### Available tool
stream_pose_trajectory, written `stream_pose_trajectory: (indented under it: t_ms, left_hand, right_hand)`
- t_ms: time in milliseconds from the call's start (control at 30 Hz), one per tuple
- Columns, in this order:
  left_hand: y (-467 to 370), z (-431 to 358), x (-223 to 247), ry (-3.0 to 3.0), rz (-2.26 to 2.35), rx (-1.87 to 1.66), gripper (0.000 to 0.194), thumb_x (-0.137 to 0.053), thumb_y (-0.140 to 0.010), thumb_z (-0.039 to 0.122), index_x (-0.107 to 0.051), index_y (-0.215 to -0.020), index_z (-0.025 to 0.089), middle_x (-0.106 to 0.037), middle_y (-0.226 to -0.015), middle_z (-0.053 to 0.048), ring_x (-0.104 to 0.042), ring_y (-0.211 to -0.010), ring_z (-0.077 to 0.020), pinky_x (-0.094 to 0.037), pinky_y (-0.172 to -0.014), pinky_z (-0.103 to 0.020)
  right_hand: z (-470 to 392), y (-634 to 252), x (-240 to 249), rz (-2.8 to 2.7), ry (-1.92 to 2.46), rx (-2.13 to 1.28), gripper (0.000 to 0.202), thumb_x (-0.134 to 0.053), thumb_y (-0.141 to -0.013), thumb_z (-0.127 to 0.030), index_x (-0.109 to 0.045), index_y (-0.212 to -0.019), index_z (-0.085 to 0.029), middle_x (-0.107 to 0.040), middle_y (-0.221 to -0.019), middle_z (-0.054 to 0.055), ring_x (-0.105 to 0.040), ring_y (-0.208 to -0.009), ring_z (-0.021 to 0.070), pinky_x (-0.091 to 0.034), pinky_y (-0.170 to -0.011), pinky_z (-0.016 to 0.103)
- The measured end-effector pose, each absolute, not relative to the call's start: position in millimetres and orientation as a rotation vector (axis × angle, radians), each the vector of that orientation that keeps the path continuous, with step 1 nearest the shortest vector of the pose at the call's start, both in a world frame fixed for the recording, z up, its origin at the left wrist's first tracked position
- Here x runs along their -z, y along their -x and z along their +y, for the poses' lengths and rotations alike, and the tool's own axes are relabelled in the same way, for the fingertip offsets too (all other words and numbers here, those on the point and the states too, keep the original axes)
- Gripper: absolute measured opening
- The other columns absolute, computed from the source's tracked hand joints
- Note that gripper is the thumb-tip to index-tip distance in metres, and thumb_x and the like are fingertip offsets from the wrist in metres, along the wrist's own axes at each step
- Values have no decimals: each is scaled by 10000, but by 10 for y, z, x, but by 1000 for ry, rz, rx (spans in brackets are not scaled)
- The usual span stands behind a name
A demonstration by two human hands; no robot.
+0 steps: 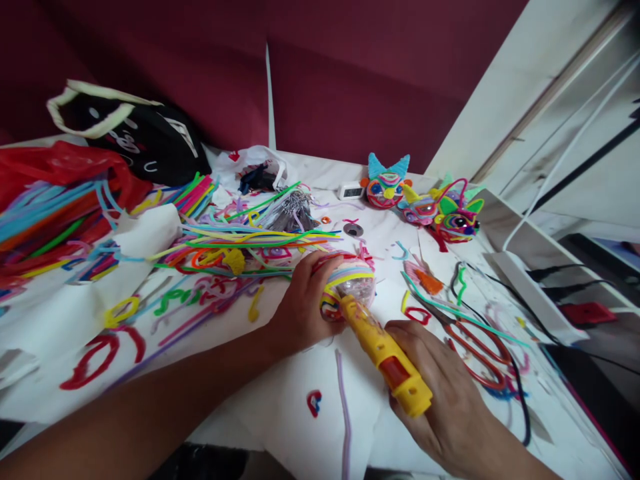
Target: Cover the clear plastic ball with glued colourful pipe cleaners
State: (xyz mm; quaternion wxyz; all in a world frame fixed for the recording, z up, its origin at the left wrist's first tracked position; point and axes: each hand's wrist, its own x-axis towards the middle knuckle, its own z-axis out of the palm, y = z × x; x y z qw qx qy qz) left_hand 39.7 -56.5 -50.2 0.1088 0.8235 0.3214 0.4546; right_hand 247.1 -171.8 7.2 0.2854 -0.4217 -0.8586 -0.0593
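Near the middle of the table, my left hand [306, 303] grips a round ball [353, 273] wrapped in colourful pipe cleaners, with a clear shiny patch facing me. My right hand [433, 387] is wrapped around a yellow glue gun [385, 353] with a red panel. The gun's front end points at the ball and overlaps its lower edge; whether the tip touches cannot be made out. Below the ball, a small red and blue piece [314, 403] and a lilac pipe cleaner [344, 407] lie on white paper.
Pipe cleaners [250, 240] spread across the left. Orange-handled scissors [480, 350] and a black cable [523, 400] lie at right. Decorated balls [387, 183] and a small white clock [351, 191] stand behind. A black bag [165, 143] and red plastic bag [125, 177] are back left.
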Motion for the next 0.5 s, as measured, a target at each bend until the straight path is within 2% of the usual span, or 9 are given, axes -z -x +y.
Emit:
stream_pose_trajectory:
  t_ms: [167,500]
  left_hand:
    - [-404,-571,490,-2434,943,-1346,958,-823,-650,253,-334,-1473,213,-388,-1421,-164,-400,-1361,-347,-377,-1160,-489]
    - [-408,-579,469,-2441,954,-1320,956,-813,-651,232,-320,-1470,221,-370,-1424,-165,-391,-1367,-345,-379,-1158,-494]
  right_hand:
    - [-1714,-2476,-40,-2285,1109,162,298,-397,-997,-281,-482,-1205,-84,-611,-1079,153,-580,-1015,244,-529,-851,365]
    - [-1692,-2457,-55,-2267,1100,159,215,-423,-979,-237,-490,-1130,-100,-613,-1003,144,-587,-922,237,-539,-761,358]
